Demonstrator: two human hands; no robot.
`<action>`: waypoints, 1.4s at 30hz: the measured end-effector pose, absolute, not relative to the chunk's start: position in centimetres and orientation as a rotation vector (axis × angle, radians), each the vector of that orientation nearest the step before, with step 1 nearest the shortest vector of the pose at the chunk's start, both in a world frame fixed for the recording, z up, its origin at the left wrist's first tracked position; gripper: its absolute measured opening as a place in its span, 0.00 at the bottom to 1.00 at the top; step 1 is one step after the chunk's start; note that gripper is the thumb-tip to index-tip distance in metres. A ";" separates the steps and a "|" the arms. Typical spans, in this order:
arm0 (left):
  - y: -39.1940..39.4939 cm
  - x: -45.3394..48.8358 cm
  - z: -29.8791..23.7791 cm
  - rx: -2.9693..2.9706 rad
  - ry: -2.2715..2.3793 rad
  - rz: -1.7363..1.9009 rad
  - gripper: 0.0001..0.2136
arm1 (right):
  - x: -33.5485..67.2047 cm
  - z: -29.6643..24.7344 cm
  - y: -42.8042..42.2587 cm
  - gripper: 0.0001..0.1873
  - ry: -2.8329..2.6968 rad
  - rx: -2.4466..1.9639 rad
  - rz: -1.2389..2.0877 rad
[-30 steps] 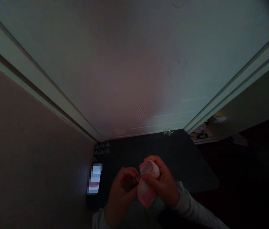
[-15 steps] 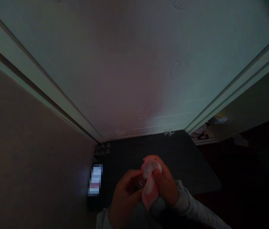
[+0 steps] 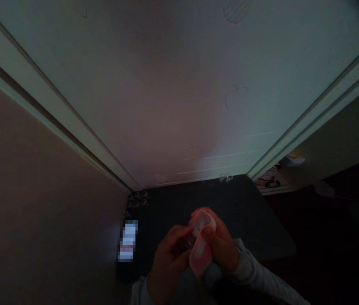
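Note:
The room is dim. My right hand (image 3: 222, 248) is closed round a pink and white cloth (image 3: 200, 250), bunched up low in the middle of the view. My left hand (image 3: 168, 260) is closed beside it, fingers curled against the cloth and pinching a small glinting thing that I cannot make out. Both hands hover above a dark mat (image 3: 230, 203) on the floor.
A pale door (image 3: 173, 93) fills the upper view, with its frame running down on both sides. A lit phone screen (image 3: 127, 240) lies on the floor to the left. Small clear objects (image 3: 225, 177) sit at the door's foot. A shelf with printed items (image 3: 273, 180) is at right.
The cloth has been squeezed narrower between my hands, and my hands have drawn closer together and slightly lower. The view has shifted a little.

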State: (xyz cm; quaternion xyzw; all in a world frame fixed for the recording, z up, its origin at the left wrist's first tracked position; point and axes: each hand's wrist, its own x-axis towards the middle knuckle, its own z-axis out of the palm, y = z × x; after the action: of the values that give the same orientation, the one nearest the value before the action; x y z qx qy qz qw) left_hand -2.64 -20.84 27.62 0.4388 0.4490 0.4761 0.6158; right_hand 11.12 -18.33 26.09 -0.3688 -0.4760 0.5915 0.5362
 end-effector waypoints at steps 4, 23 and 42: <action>-20.9 -2.7 27.5 1.001 1.054 1.105 0.13 | 11.0 26.0 -18.6 0.25 -1.113 -0.868 1.448; -21.2 -2.7 27.8 1.042 1.099 1.110 0.13 | 10.7 26.1 -18.3 0.22 -1.105 -0.875 1.445; -20.7 -3.1 27.3 1.188 1.155 1.172 0.11 | 10.8 25.5 -18.1 0.28 -1.073 -0.816 1.573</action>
State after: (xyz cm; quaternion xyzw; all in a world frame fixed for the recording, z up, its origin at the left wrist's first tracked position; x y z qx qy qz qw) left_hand -3.06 -20.73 27.29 0.4971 0.4835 0.4904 0.5278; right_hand 10.81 -18.12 25.50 -0.3389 -0.4457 0.6531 0.5098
